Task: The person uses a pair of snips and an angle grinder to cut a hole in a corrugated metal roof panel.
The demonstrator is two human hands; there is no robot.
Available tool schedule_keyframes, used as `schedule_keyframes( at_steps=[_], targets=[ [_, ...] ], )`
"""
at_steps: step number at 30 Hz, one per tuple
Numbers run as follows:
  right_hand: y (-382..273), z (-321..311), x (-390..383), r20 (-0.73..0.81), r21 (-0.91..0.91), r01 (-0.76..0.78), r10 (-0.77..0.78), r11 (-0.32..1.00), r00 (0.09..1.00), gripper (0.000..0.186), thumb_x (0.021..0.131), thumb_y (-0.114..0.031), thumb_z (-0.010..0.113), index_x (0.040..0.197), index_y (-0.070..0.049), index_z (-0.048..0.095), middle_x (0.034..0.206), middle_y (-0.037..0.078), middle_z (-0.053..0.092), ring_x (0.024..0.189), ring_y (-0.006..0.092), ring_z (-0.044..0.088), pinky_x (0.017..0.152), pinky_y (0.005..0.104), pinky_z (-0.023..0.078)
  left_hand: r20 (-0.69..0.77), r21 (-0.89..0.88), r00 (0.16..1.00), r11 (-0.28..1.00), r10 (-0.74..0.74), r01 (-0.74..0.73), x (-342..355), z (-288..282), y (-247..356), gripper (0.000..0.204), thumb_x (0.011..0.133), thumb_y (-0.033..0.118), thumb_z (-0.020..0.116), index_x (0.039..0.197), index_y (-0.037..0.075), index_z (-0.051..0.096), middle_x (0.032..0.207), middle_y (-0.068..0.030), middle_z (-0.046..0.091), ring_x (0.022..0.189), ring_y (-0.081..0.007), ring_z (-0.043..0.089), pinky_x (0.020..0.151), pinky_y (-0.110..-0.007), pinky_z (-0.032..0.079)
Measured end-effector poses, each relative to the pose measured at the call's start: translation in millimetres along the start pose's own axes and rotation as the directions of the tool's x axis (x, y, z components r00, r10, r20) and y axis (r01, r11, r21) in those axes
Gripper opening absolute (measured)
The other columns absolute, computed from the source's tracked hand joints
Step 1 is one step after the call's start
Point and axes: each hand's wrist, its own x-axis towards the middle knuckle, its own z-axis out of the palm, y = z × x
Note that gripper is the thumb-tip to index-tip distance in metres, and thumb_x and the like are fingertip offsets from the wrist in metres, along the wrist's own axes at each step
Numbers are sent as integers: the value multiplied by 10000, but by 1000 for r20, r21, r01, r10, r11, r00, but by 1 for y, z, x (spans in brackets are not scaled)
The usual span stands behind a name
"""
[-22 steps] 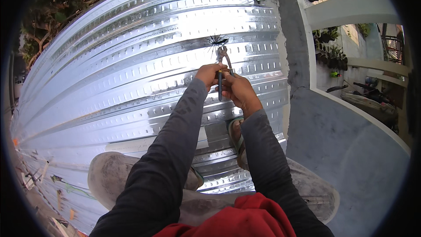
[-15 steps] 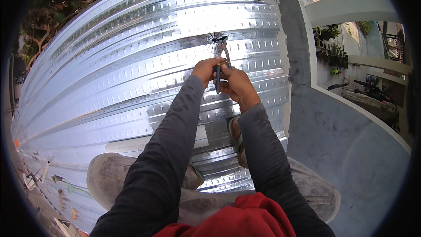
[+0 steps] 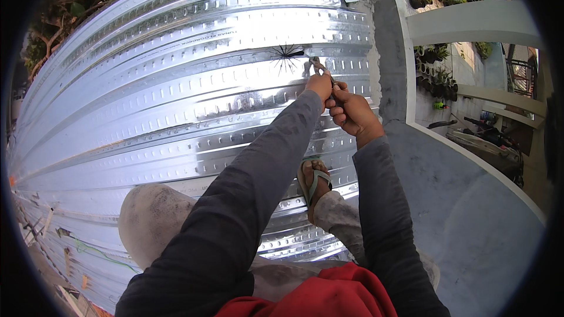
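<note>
A pair of metal pliers (image 3: pixel 317 64) with dark handles has its jaws at the ribbed shiny metal sheet (image 3: pixel 129 103), just right of a black spiky starburst mark (image 3: pixel 285 52) with a dark slot at its right; I cannot make out whether the spikes are cuts or an object. My left hand (image 3: pixel 318 87) grips the pliers high on the handles, closed and partly hidden behind its sleeve. My right hand (image 3: pixel 352 111) is closed round the handles lower and further right, fingers curled.
My sandalled foot (image 3: pixel 314 179) stands on the sheet below my hands. Along the right runs a grey concrete surface (image 3: pixel 452 182) with a raised pale edge, past which potted plants (image 3: pixel 435 64) and beams show lower down. Leafy branches (image 3: pixel 70 17) border the upper left.
Both hands and the pliers have moved right, the jaws away from the starburst's centre. My legs have shifted, and more of the sandalled foot and trouser leg shows.
</note>
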Motion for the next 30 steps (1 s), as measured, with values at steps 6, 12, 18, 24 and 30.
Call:
schedule_keyframes(
  at_steps=[6, 12, 18, 24, 30],
  targets=[
    [17, 6, -7, -32, -288, 20, -30, 957, 999, 282, 1051, -297, 486, 1076, -31, 574, 755, 36, 610, 547, 99, 548, 448, 228, 448, 30, -132, 996, 988, 86, -82, -25, -10, -22, 493, 1066, 427, 348, 1052, -1, 593, 839, -101, 706, 416, -112, 507, 285, -254, 346],
    [58, 32, 0, -92, -564, 53, -127, 824, 988, 317, 1039, -291, 490, 1039, -7, 631, 767, 44, 654, 654, 130, 621, 601, 293, 496, 112, -287, 990, 957, 81, -45, -49, -63, -43, 442, 1052, 435, 408, 1120, 20, 544, 907, -127, 702, 504, -130, 592, 313, -260, 391],
    [70, 44, 6, -58, -394, 161, -199, 905, 978, 294, 1053, -281, 480, 1114, -34, 626, 833, 48, 673, 703, 149, 632, 647, 298, 498, 50, -197, 990, 973, 134, -122, -34, -78, -29, 430, 1031, 424, 499, 1193, 27, 536, 993, -146, 680, 787, -208, 681, 566, -322, 568],
    [46, 20, -6, -212, -459, 230, -357, 858, 910, 238, 1037, -220, 497, 1184, -52, 579, 903, 76, 728, 720, 142, 639, 626, 270, 471, -369, 109, 876, 951, 310, -290, -6, -69, -31, 392, 1022, 372, 513, 1055, 0, 634, 859, -63, 686, 651, -137, 596, 582, -289, 490],
    [54, -3, -10, -147, -611, 164, -315, 775, 938, 350, 1015, -214, 517, 1318, -42, 541, 986, 96, 736, 749, 131, 651, 636, 289, 500, -155, 16, 979, 991, 134, -134, -13, -57, -32, 423, 1000, 396, 557, 1237, 46, 587, 1174, -86, 648, 882, -157, 615, 697, -326, 497]
  ],
)
